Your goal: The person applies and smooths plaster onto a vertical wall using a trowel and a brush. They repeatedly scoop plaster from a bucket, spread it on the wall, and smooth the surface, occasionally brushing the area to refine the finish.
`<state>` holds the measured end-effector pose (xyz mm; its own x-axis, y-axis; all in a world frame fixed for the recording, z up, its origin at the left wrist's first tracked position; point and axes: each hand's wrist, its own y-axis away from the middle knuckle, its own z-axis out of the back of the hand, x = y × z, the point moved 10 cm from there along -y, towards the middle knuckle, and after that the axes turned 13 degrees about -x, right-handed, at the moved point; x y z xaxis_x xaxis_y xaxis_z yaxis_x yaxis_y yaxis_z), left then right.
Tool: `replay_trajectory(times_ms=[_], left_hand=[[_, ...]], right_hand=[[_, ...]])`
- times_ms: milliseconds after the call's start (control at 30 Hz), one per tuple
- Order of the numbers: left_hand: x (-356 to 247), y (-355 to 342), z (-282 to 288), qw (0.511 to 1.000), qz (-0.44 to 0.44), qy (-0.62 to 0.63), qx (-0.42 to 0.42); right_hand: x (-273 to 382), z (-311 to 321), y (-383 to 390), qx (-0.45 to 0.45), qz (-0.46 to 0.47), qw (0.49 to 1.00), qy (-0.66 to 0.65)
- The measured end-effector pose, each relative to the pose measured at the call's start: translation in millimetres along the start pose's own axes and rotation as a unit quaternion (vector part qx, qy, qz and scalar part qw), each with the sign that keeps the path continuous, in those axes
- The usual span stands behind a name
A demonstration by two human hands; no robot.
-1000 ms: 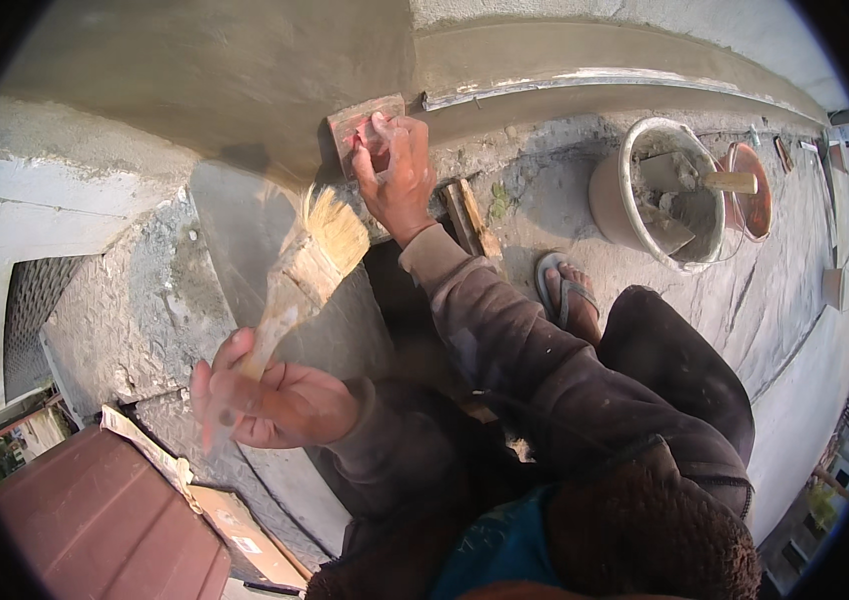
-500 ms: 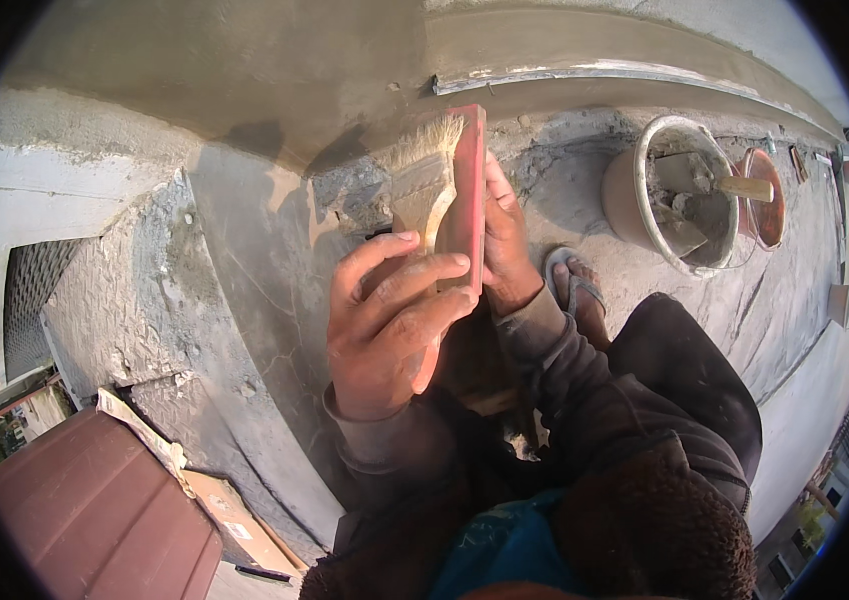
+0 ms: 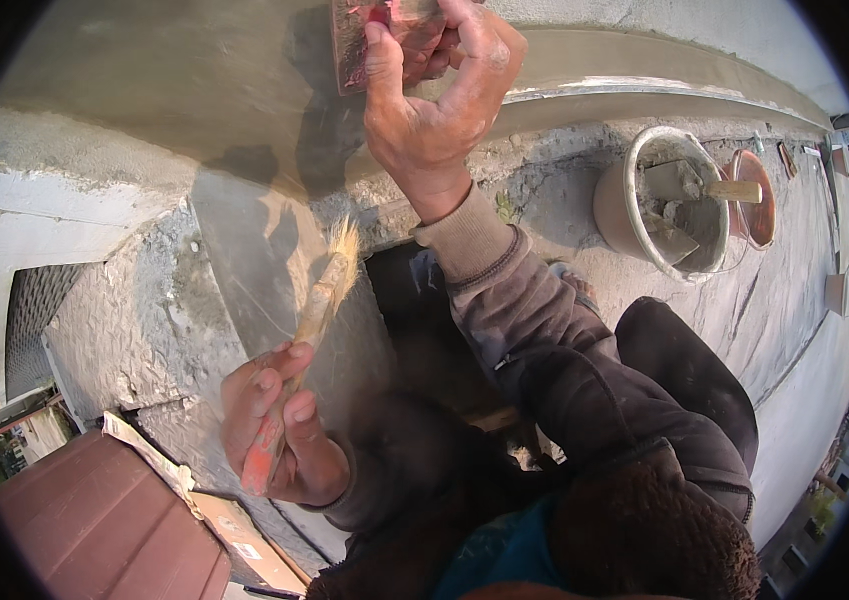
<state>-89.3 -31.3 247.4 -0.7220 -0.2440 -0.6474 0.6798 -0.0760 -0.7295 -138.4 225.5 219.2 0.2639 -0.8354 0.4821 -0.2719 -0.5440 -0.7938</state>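
A paintbrush (image 3: 317,308) with pale bristles and a worn wooden handle, red at its end, is pinched in my left hand (image 3: 313,458). Its bristles point up and away from me. At the top of the view my right hand (image 3: 435,135) grips a red plastering float (image 3: 353,55). The float is up against the smooth, damp-looking grey wall (image 3: 195,70); whether its whole face touches cannot be made out. My right fingers partly cover the float's handle.
To the right stands a bucket (image 3: 615,205) of grey mortar, with a wooden-handled trowel (image 3: 738,190) in it. A smaller reddish bucket (image 3: 765,205) is just beyond. A long straight strip (image 3: 645,86) runs along the wall. Brown metal panels (image 3: 105,520) are at the lower left.
The brush and float were together before me. My right hand has carried the float up and away to the wall; my left hand has drawn the brush down and left.
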Motion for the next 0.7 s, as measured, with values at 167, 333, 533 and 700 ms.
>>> replay_trajectory(times_ms=[167, 333, 533, 700], left_hand=[[3.6, 0.4, -6.4, 0.999, -0.004, 0.044, -0.003], [16.1, 2.1, 5.0, 0.999, 0.016, 0.051, -0.005], [21.6, 3.5, -2.0, 0.998, 0.03, 0.04, -0.026], [20.4, 0.1, -5.5, 0.999, 0.015, 0.039, -0.001]], right_hand=[[-22.5, 7.9, 102.6, 0.138, -0.037, 0.986, 0.082], [-40.8, 44.7, 142.0, 0.172, -0.118, 0.975, 0.072], [0.0, -16.9, -1.3, 0.014, 0.012, 0.999, 0.039], [-31.3, 10.1, 96.2, 0.096, -0.065, 0.989, 0.093]])
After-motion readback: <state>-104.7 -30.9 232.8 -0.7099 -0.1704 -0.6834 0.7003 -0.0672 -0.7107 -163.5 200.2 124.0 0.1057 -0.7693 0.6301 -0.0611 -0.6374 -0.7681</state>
